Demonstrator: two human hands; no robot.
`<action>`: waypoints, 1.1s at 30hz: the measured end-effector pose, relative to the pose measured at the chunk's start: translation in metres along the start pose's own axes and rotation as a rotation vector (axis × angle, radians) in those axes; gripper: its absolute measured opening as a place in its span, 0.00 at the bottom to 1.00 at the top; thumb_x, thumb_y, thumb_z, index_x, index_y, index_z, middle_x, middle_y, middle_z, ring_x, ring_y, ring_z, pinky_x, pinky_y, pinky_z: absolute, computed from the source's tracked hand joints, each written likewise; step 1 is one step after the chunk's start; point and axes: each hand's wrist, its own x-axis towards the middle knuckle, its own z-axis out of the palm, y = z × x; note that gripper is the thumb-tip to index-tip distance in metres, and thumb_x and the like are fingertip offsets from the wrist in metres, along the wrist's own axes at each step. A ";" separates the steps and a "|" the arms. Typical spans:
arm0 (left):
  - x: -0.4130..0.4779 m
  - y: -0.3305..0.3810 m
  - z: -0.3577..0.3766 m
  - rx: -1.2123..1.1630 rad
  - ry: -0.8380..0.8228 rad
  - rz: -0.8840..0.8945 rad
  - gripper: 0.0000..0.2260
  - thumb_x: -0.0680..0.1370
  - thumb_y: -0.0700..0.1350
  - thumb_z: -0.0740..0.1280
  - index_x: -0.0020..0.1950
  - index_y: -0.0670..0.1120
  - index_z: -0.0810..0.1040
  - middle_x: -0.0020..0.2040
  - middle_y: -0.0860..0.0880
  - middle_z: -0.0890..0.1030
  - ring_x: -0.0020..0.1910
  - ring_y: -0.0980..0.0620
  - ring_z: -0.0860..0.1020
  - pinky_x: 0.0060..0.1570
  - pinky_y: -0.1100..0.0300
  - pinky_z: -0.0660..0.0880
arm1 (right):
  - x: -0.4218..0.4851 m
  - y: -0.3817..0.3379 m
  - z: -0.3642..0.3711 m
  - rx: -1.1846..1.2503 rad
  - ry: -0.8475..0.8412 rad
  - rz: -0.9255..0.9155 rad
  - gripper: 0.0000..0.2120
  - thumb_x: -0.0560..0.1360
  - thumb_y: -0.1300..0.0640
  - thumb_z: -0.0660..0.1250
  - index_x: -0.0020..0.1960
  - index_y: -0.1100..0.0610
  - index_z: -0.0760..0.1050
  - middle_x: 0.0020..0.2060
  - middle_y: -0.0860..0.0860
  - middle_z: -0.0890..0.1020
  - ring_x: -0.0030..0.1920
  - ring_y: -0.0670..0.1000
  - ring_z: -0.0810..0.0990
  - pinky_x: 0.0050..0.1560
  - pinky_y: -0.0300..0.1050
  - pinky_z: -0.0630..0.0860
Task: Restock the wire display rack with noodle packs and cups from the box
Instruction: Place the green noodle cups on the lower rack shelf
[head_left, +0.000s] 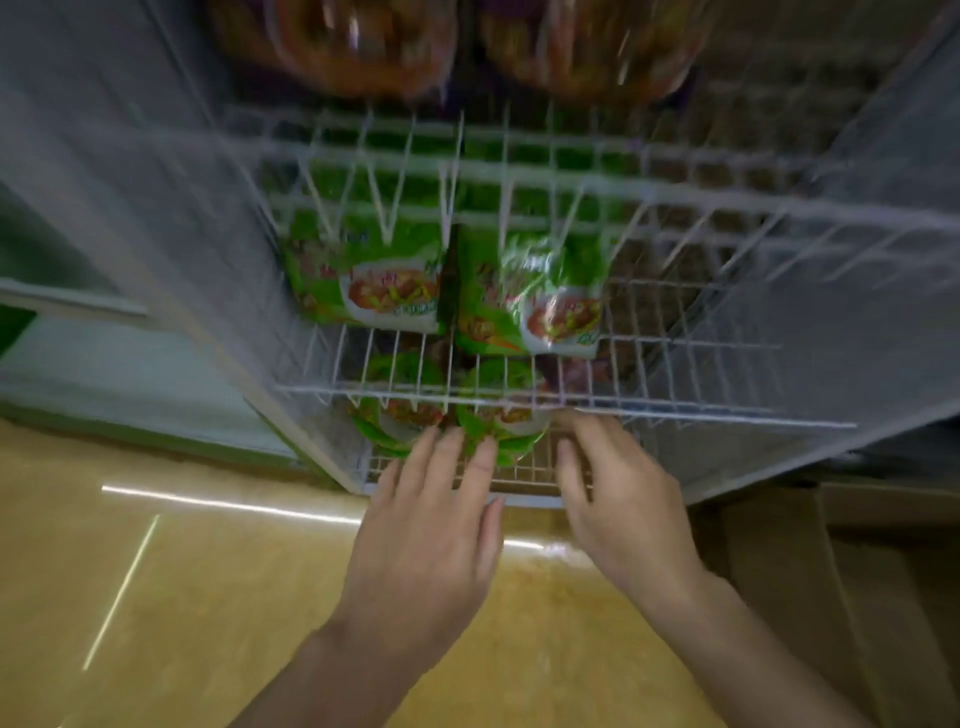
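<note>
Hands first: left hand is flat, fingers straight and spread, fingertips on the front of the right-hand green round noodle cup. It grips nothing, only presses. Right hand is just beside it and apart from it, fingers loosely bent at the front edge of the bottom shelf. Nothing visible in them; blur hides whether the tips touch wire.

Why, my read: the cup is already on the shelf and I'm squaring it up. Flat fingers nudge it back from the front edge and into line with its neighbour. The right hand covers the open side so the cup can't slide or tip that way.

Task things:
- tall white wire display rack, three tiers in view.
- Bottom shelf, left end: that cup plus a second green round noodle cup, side by side, close or touching. Printed tops face me, red-brown food picture, bright green rim. Upright or tilted, I can't tell.
- Middle shelf, left end: two glossy green plastic noodle packs side by side at the front edge, a white bowl picture low on each.
- Bare wire shows to the right of both rows, so I judge more stock fits.
- Top tier: orange-red packs, too blurred to describe.

Brown cardboard box sits on the glossy yellow floor by the rack's right front corner; contents not visible.
</note>
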 end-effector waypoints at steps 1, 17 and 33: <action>-0.001 0.008 -0.027 -0.011 0.019 0.016 0.22 0.80 0.52 0.53 0.69 0.45 0.72 0.65 0.43 0.77 0.67 0.42 0.74 0.59 0.43 0.76 | 0.002 -0.011 -0.025 -0.002 0.016 0.003 0.11 0.80 0.58 0.62 0.61 0.53 0.76 0.49 0.47 0.81 0.45 0.47 0.80 0.33 0.34 0.69; -0.003 0.065 -0.362 -0.015 0.193 0.118 0.20 0.79 0.53 0.52 0.70 0.48 0.66 0.66 0.44 0.77 0.67 0.42 0.74 0.61 0.44 0.75 | 0.029 -0.160 -0.332 -0.048 -0.005 -0.037 0.19 0.80 0.58 0.62 0.71 0.52 0.70 0.62 0.45 0.75 0.57 0.45 0.77 0.52 0.39 0.76; 0.108 0.071 -0.441 0.181 0.105 0.139 0.26 0.81 0.60 0.51 0.78 0.56 0.53 0.79 0.46 0.53 0.77 0.41 0.54 0.69 0.33 0.60 | 0.102 -0.168 -0.424 -0.364 -0.314 0.157 0.25 0.82 0.39 0.46 0.78 0.37 0.45 0.79 0.48 0.40 0.79 0.58 0.38 0.76 0.61 0.44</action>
